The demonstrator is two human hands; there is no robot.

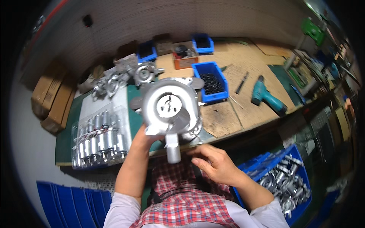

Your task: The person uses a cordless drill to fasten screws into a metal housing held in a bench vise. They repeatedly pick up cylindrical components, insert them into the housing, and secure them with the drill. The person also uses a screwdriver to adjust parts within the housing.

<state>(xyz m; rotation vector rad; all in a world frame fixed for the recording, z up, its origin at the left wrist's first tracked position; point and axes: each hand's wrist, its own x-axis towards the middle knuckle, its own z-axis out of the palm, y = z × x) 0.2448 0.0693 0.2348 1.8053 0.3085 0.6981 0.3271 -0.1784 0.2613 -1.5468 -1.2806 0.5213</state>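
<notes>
A large round cast-metal housing (152, 102) with mounting lugs and a short outlet tube is raised in front of me, above the bench's near edge. Its wide opening shows a pale disc with dark slots inside. My left hand (151, 135) grips it from below on the left; most of those fingers are hidden behind the metal. Just right of the outlet tube (173, 152) is my right hand (216, 162), thumb apart and fingers loosely bent, with nothing visible in it. Another metal part (194, 131) shows partly behind the housing.
Small silver motors (100, 140) lie in a clear tray on the left. Similar housings (144, 74) stand behind. A blue bin (224, 78) of black screws and a teal power drill (268, 98) occupy the right side. A blue crate (308, 190) of metal parts stands lower right.
</notes>
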